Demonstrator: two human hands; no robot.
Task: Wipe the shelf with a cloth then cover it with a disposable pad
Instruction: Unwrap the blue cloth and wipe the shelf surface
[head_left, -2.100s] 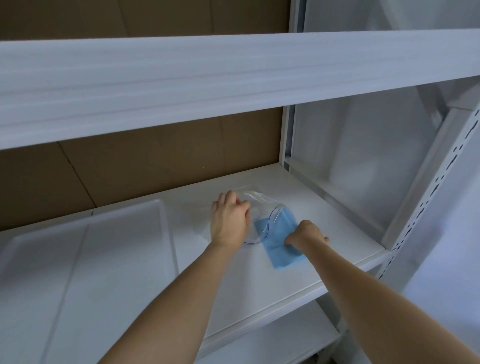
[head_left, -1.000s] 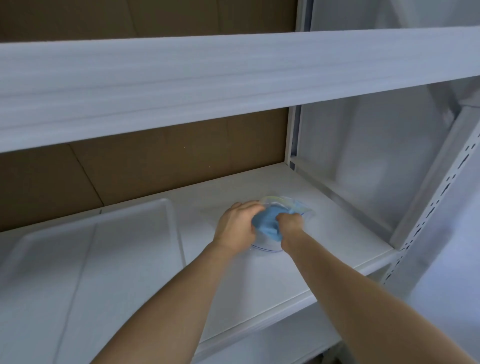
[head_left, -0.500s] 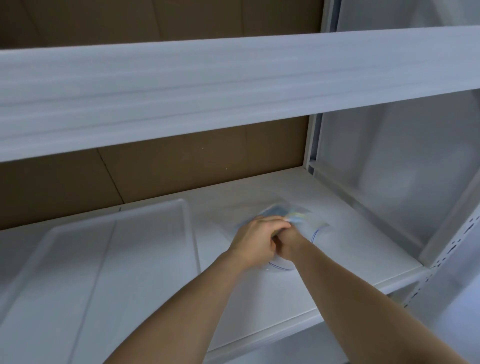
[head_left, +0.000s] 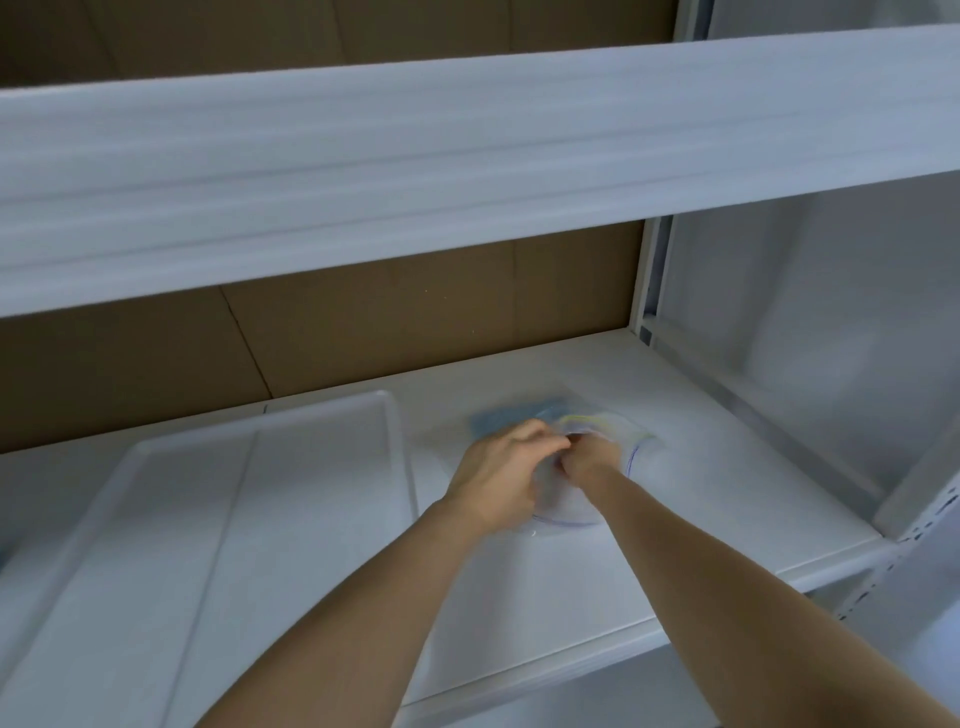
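Crumpled blue pad (head_left: 511, 415), blurred

Two bare forearms come up from the bottom edge of the view, slim and smooth, each narrowing toward the wrist. No sleeve shows on either arm as far down as the view reaches. The wrists are bare: no watch, no band, no bracelet to be seen. The left hand (head_left: 503, 470) is ungloved, its knuckles showing as a soft ridge across the back, the fingers (head_left: 537, 434) without rings on the parts that show. The right hand (head_left: 586, 458) is ungloved too, smaller in view and partly hidden behind the left. Both hands are blurred, so nails and finer marks cannot be made out.
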